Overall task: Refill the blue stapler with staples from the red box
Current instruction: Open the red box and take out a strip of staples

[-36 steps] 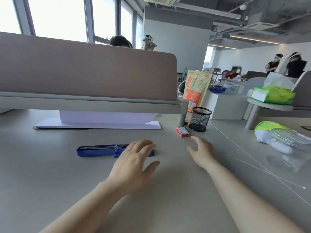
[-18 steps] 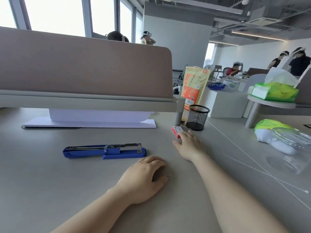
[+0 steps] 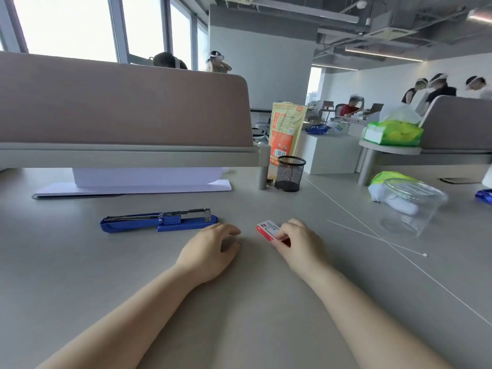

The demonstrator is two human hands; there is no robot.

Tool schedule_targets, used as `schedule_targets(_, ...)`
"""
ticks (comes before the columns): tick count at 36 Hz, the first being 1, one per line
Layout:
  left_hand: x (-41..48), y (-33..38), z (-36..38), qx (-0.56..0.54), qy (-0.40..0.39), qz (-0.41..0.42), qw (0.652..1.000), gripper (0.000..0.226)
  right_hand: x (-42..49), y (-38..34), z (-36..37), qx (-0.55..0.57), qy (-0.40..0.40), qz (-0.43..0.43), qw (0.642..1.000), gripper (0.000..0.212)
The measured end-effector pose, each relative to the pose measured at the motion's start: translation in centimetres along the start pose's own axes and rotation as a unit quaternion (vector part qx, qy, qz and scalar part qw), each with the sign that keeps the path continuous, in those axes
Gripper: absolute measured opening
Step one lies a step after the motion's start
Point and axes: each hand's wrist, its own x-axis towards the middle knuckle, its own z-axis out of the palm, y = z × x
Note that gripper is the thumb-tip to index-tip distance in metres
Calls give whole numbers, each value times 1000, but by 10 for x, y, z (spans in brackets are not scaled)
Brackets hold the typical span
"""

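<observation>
The blue stapler (image 3: pixel 158 222) lies opened out flat on the grey desk (image 3: pixel 80 275), its metal staple channel facing up. My left hand (image 3: pixel 210 250) rests on the desk just right of the stapler's end, fingers curled, holding nothing. The small red box (image 3: pixel 269 229) of staples is held in the fingers of my right hand (image 3: pixel 299 243), a hand's width right of my left hand and close to the desk surface. The far end of the box sticks out past my fingers; the near end is hidden by them.
A black mesh pen cup (image 3: pixel 290 173) stands behind, by the divider's leg (image 3: pixel 263 177). A stack of white paper (image 3: pixel 138 186) lies under the desk divider (image 3: pixel 125 110). At the right are a clear plastic tub (image 3: pixel 410 206), a thin white stick (image 3: pixel 378 239) and a green tissue pack (image 3: pixel 392 133).
My right hand reached the red box near the pen cup, took hold of it and brought it back toward me. My left hand left the stapler and settled curled on the desk.
</observation>
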Motion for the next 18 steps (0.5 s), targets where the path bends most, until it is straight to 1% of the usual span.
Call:
schedule_targets(3, -2, -1, -1, -41, 0, -34, 999, 30, 0, 0, 2, 52, -3, 10, 999, 13)
schedule_targets(5, -2, -3, -1, -47, -5, -45, 998, 35, 1, -1, 2, 116, -15, 15, 993, 21)
schedule_targets(7, -1, -4, -2, -51, -7, -50, 997, 39, 1, -1, 2, 148, -36, 18, 988, 26)
schedule_targets(10, 0, -3, -1, -52, -15, -47, 997, 43, 3, -1, 3, 170, -66, 23, 983, 26)
schedule_targets(14, 1, -1, 0, -25, -16, -25, 999, 46, 5, -3, 6, 185, -78, 20, 979, 24)
schedule_targets(18, 2, -2, 0, -5, -19, -27, 999, 48, 5, -9, 10, 205, -87, 12, 975, 28)
